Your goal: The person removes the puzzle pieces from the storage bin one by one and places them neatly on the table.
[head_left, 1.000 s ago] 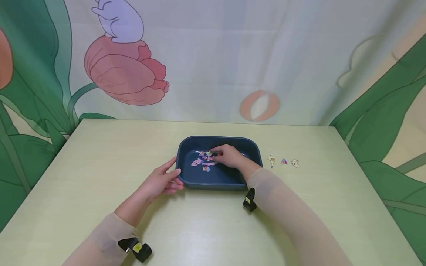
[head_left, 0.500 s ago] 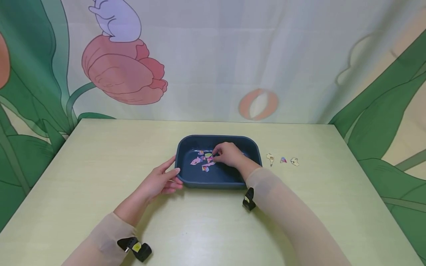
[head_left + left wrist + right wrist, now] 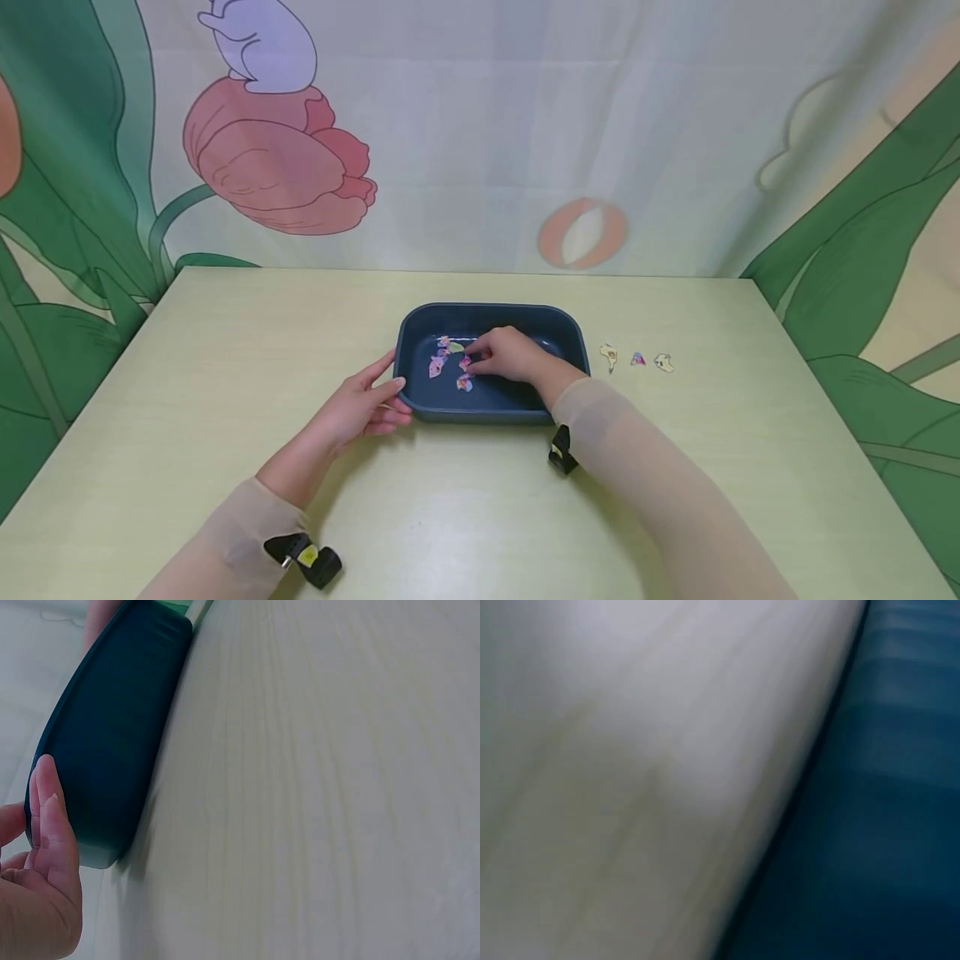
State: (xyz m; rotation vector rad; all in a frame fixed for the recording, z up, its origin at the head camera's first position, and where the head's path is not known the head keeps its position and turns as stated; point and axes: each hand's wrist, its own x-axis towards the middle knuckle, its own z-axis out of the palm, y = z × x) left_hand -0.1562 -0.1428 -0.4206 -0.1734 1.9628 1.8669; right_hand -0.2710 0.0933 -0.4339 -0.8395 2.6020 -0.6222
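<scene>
A dark blue rectangular tray (image 3: 517, 408) stands on the table, with several small colourful sticker-like cut-outs (image 3: 437, 367) lying on its floor. At the tray's left end my left hand (image 3: 367, 402) grips the wall, the thumb over the rim and the other fingers along the outside. The left wrist view also shows this left hand (image 3: 49, 862) against the tray's outer wall (image 3: 112, 727). My right hand (image 3: 510, 354) reaches into the tray, thumb and forefinger spread apart at the cut-outs' right side. Its fingertips partly cover some pieces. The right wrist view catches only the tray wall (image 3: 870, 825) and tabletop.
Three small cut-outs lie in a row on the table right of the tray: a pale one (image 3: 609, 357), a pink and blue one (image 3: 637, 359), and another pale one (image 3: 663, 362). A printed curtain (image 3: 465, 150) hangs behind the pale table (image 3: 300, 308).
My right hand's fingers have spread and shifted slightly left. The cut-outs in the tray have been moved about, some leftward. My left hand keeps its place on the tray.
</scene>
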